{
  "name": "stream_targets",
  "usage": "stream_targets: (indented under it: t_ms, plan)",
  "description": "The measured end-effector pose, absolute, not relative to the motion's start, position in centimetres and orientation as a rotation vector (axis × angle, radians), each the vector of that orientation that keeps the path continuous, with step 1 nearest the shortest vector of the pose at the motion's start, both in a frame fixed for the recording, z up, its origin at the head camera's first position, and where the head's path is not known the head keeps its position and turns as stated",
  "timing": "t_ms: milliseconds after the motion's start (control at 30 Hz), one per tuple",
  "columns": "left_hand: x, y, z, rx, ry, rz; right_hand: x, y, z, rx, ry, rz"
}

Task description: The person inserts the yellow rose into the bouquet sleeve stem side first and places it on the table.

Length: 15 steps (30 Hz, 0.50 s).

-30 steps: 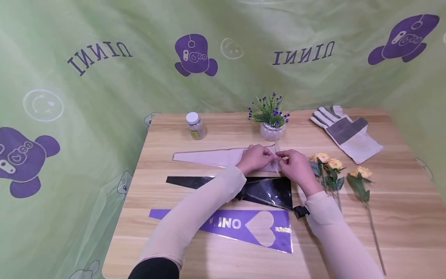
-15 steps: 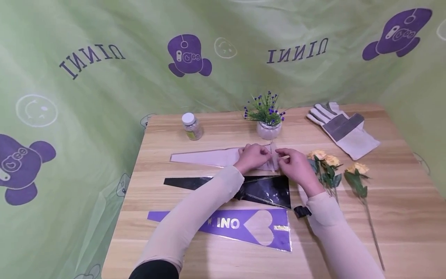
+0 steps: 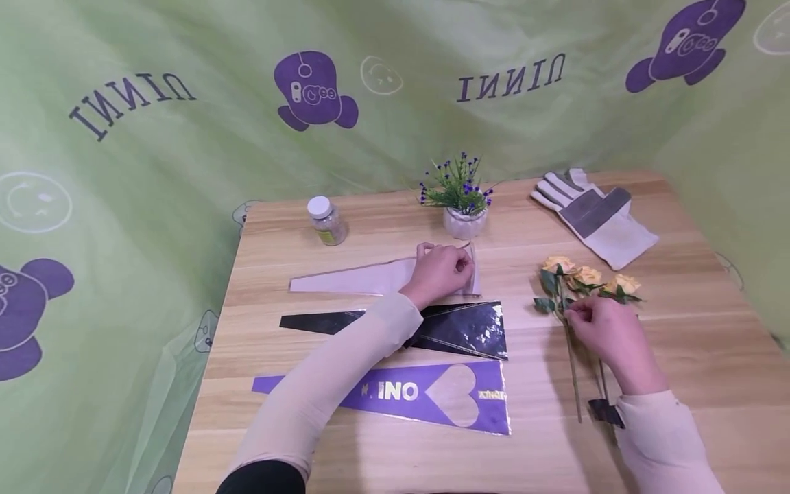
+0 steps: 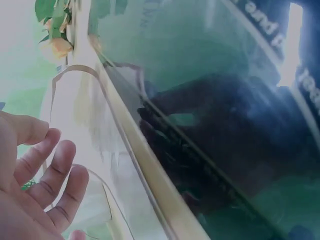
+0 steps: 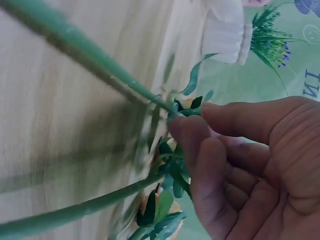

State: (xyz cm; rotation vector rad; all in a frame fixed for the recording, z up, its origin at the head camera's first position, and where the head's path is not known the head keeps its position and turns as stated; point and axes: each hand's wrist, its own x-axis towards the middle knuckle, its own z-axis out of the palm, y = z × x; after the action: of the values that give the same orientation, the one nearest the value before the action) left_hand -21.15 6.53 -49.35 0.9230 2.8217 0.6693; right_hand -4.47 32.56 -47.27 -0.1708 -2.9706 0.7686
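Note:
A pale pink tapered flower sleeve (image 3: 352,278) lies across the far part of the table. At its wide end, my left hand (image 3: 439,271) has thumb and index finger together at the sleeve's edge. My right hand (image 3: 611,329) pinches the stem (image 5: 95,55) of a peach artificial rose (image 3: 558,264) just below its leaves. Two more peach roses, a middle one (image 3: 586,276) and a right one (image 3: 622,284), lie beside it, partly behind the right hand. A black sleeve (image 3: 463,329) and a purple sleeve (image 3: 401,391) with a heart-shaped window are nearer me.
A potted plant (image 3: 465,223) with small purple flowers stands at the back, with a white-capped jar (image 3: 327,223) to its left. A white and grey work glove (image 3: 595,216) lies at the back right. Green printed fabric (image 3: 395,123) hangs behind the table.
My right hand has left the pale sleeve, moved right and taken a rose stem. My left hand stays at the sleeve's wide end. The head view has shifted slightly.

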Motion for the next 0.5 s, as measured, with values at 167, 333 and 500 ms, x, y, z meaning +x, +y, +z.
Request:
stream_targets:
  t_ms: [167,333,500]
  plan:
    - [-20.9,6.8,-49.6,0.971,2.812,0.642,-4.8,32.9,-47.8,-0.183,-3.064,0.771]
    - [-21.2,7.1,-50.1,0.929,2.716,0.765,-5.0,33.0,-48.1,-0.193,-3.071,0.779]
    - [-21.8,6.8,-50.3,0.777,2.498,1.032,-5.1,32.7,-46.9,-0.218,-3.080,1.004]
